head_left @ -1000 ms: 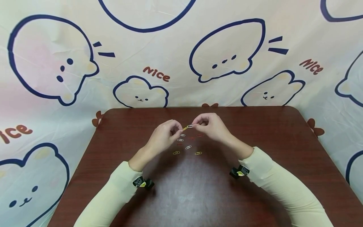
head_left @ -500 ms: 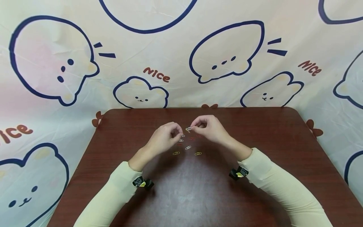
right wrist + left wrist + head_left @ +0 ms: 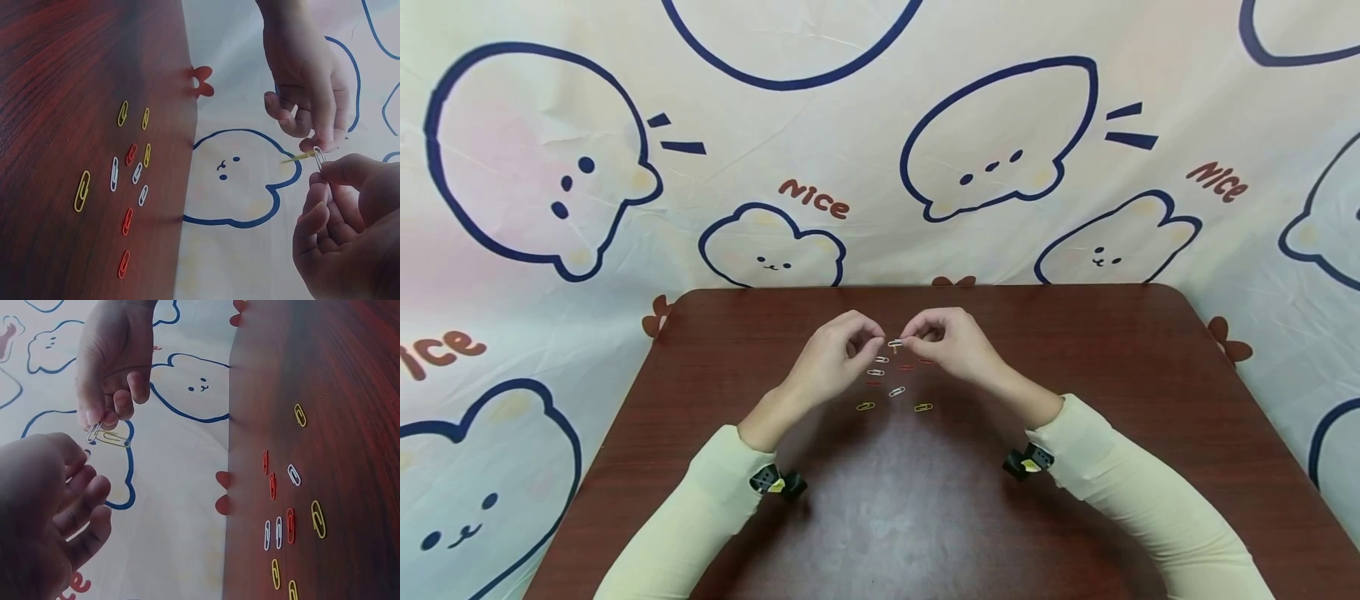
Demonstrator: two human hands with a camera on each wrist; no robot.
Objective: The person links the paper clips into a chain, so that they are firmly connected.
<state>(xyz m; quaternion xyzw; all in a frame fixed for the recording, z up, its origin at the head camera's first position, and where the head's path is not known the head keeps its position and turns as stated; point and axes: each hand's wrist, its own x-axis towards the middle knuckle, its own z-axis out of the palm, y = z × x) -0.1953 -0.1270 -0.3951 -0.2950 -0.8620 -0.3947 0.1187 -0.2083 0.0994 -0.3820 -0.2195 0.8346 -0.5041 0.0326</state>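
Note:
In the head view, my right hand (image 3: pixel 953 343) pinches a white paper clip (image 3: pixel 895 343) between thumb and forefinger above the table. A yellow paper clip (image 3: pixel 115 439) is hooked through the white one and hangs from it in the left wrist view. My left hand (image 3: pixel 837 354) hovers just left of the white clip, its fingers loosely curved and fingertips close to the clip's free end. I see nothing plainly held in it. The right wrist view also shows the left fingertips (image 3: pixel 324 142) beside the linked clips; whether they touch is unclear.
Loose paper clips lie on the dark red-brown table (image 3: pixel 880 517) below the hands: white (image 3: pixel 897 391), red (image 3: pixel 907 367) and yellow (image 3: pixel 922 407). A cloth with cartoon drawings (image 3: pixel 880 150) hangs behind the table's far edge.
A second ago the left hand held the yellow clip, stretched out from the white one. It let go, dropped slightly, then rose back beside the white clip. The yellow clip now hangs down.

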